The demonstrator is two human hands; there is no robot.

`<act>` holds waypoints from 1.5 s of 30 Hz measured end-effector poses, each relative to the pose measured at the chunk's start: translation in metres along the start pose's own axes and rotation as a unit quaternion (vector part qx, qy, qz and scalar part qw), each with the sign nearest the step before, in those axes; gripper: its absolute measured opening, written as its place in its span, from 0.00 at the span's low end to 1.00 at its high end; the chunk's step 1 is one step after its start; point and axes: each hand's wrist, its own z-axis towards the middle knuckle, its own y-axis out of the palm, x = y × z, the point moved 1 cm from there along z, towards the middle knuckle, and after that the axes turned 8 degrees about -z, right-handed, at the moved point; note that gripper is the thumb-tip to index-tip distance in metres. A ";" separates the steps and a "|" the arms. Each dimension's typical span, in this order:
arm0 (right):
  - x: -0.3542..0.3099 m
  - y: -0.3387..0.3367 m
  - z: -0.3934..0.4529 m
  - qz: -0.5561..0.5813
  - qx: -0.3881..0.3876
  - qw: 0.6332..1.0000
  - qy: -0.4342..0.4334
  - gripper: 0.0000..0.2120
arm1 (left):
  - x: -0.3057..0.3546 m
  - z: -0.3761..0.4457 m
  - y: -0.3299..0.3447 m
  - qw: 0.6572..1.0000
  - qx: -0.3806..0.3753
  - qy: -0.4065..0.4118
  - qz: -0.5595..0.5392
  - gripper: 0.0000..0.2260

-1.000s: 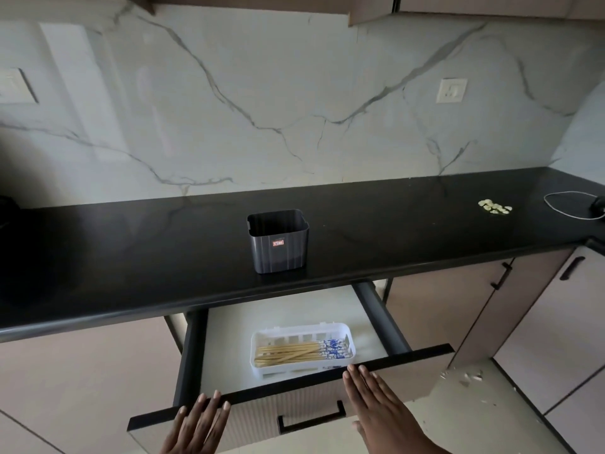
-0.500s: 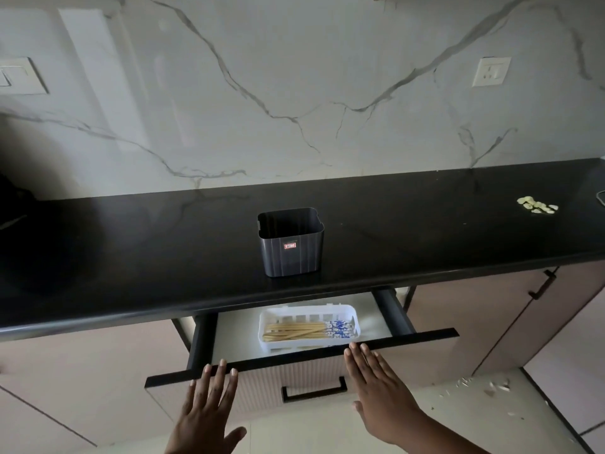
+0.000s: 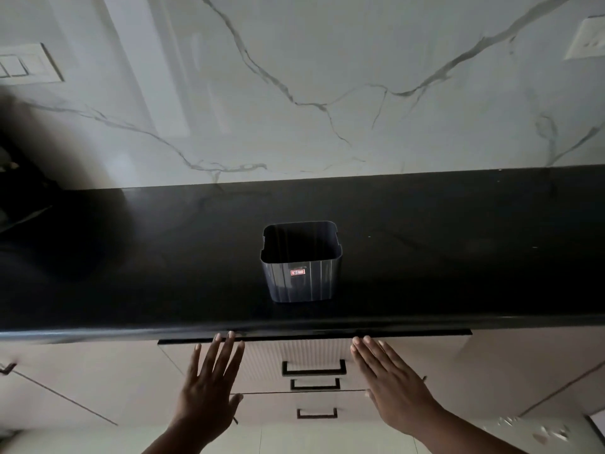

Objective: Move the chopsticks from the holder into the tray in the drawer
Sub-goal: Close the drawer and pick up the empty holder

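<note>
Drawer front (image 3: pixel 314 352) pressed flat by left hand (image 3: pixel 209 391) and right hand (image 3: pixel 393 388), fingers straight and spread. Holder (image 3: pixel 301 262) seen empty on bench (image 3: pixel 131 257). Chopsticks, tray hidden, judged inside drawer. Closing step judged nearly done; only release called for.
</note>
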 end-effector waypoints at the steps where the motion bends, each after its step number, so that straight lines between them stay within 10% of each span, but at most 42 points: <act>1: 0.004 0.002 0.004 0.001 0.002 1.000 -0.011 0.39 | 0.000 0.005 0.001 1.000 -0.001 0.009 0.002 0.42; 5: 0.015 0.005 0.010 0.014 0.008 0.999 -0.044 0.39 | 0.001 0.012 0.008 0.999 -0.036 -0.022 0.006 0.54; 10: 0.016 -0.003 0.019 0.053 0.042 0.995 -0.075 0.37 | 0.008 0.012 0.003 0.998 -0.058 -0.031 0.013 0.31; 16: 0.030 -0.062 0.051 0.328 0.121 0.936 0.039 0.13 | 0.025 0.055 -0.042 0.980 0.070 -0.089 -0.162 0.30; 19: 0.046 -0.084 0.088 0.518 0.119 0.827 0.184 0.09 | 0.027 0.097 -0.076 0.872 0.158 -0.203 -0.416 0.27; 23: 0.055 -0.101 0.139 0.676 0.066 0.676 0.284 0.18 | 0.021 0.152 -0.098 0.642 0.151 -0.295 -0.691 0.30; 28: 0.043 -0.100 0.180 0.756 0.015 0.595 0.272 0.33 | 0.024 0.202 -0.091 0.527 0.042 -0.257 -0.809 0.26; 32: 0.048 -0.088 0.222 0.761 0.046 0.569 0.308 0.28 | 0.009 0.241 -0.082 0.532 0.048 -0.249 -0.808 0.17; 42: 0.087 -0.066 0.350 0.693 -0.010 0.612 0.382 0.23 | -0.089 0.379 -0.046 0.805 -0.051 -0.211 -0.553 0.24; 45: 0.095 -0.067 0.372 0.661 -0.041 0.635 0.398 0.24 | -0.103 0.405 -0.037 0.830 -0.069 -0.216 -0.510 0.24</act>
